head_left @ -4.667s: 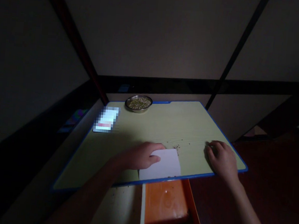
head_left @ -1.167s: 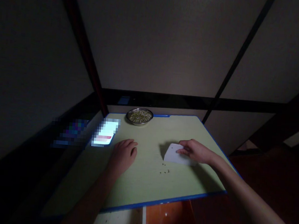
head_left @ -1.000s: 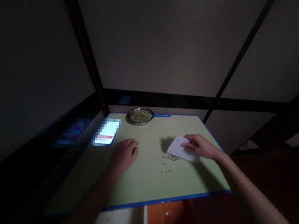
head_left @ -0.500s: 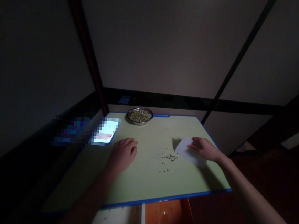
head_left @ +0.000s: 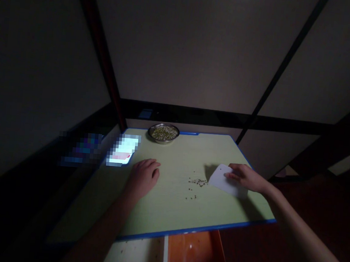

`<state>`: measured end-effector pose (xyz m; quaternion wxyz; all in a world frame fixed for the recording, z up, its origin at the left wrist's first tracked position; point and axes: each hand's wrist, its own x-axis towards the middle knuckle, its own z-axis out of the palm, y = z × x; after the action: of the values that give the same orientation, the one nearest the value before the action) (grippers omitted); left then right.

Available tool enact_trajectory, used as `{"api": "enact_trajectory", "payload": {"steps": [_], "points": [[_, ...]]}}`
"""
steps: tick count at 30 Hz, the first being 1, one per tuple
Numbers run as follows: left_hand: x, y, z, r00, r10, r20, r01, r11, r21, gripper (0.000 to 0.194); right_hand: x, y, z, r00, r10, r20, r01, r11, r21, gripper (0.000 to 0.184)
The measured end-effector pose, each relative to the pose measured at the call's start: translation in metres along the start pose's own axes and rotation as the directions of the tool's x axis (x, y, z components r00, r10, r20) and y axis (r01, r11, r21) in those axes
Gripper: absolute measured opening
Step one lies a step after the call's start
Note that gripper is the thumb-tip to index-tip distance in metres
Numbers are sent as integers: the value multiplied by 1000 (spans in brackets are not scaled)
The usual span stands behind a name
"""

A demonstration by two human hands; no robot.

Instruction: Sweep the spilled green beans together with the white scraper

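Observation:
A white card or stiff sheet of paper point(head_left: 222, 180) is gripped in my right hand point(head_left: 245, 177), tilted above the right side of the pale green table point(head_left: 168, 211). Small dark seeds or grains point(head_left: 199, 183) lie scattered on the tabletop just left of the card's edge, with a few stray ones nearer me. My left hand point(head_left: 144, 175) rests on the table, palm down, its fingers stretched forward and slightly curled, holding nothing. Behind both hands, a round metal bowl point(head_left: 163, 141) holds pale and greenish grains.
A lit, blurred screen point(head_left: 123, 150) lies at the table's left edge. Below the front edge stand a white container point(head_left: 136, 255) with specks inside and an orange container point(head_left: 194, 253). A wall point(head_left: 186, 59) rises behind the table.
My right hand and the card have shifted slightly to the right, away from the scattered seeds. My left hand stays about where it was.

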<state>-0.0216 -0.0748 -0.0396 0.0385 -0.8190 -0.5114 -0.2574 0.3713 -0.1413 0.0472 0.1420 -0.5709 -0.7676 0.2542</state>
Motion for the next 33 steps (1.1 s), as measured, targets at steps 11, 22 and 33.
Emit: {"api": "enact_trajectory", "payload": {"steps": [11, 22, 33], "points": [[0, 4, -4, 1000, -12, 10, 12, 1000, 4, 27, 0, -24, 5, 998, -55, 31, 56, 998, -32, 27], [0, 1, -1, 1000, -5, 15, 5, 1000, 8, 28, -17, -79, 7, 975, -130, 180, 141, 989, -49, 22], [0, 1, -1, 1000, -15, 10, 15, 1000, -10, 26, 22, -109, 21, 913, -324, 250, 372, 911, -177, 13]]}}
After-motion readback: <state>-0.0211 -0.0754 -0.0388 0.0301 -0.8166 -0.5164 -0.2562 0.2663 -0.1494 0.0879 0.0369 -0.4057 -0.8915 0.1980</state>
